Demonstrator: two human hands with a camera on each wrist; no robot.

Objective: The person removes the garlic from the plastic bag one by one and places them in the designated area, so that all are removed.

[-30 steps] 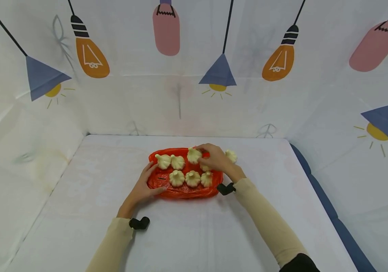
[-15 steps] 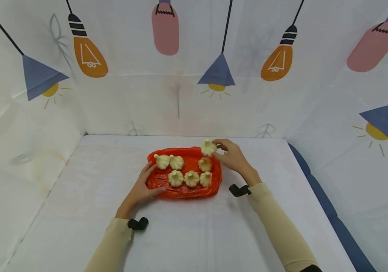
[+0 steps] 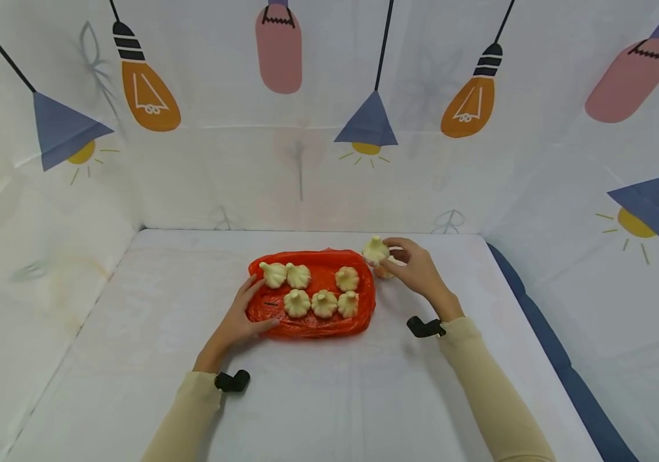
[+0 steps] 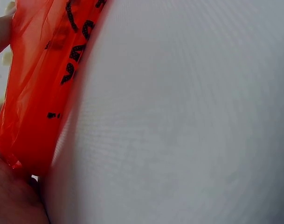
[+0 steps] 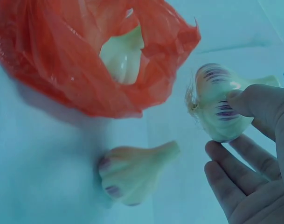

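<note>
My right hand (image 3: pixel 421 269) pinches a garlic bulb (image 3: pixel 375 250) between thumb and fingertips, just off the right end of a tray wrapped in red plastic (image 3: pixel 314 328). The right wrist view shows this bulb's purple streaks and root tuft, with the thumb pressed on its side. Below it another garlic bulb (image 5: pixel 132 175) lies on the table, partly covered by my hand in the head view. My left hand (image 3: pixel 239 317) grips the tray's left end, thumb at the front and fingers along the side. Several garlic bulbs (image 3: pixel 324 303) sit in two rows inside the tray.
A white cloth-covered table (image 3: pixel 306 398) surrounds the tray. White sheeting (image 3: pixel 202 173) printed with lamps rises behind and at both sides. Dark blue padding (image 3: pixel 543 333) runs along the table's right edge.
My right hand has lifted the garlic bulb from the tray's back row and carried it right, past the rim. A gap shows in that row. The left hand stays at the tray.
</note>
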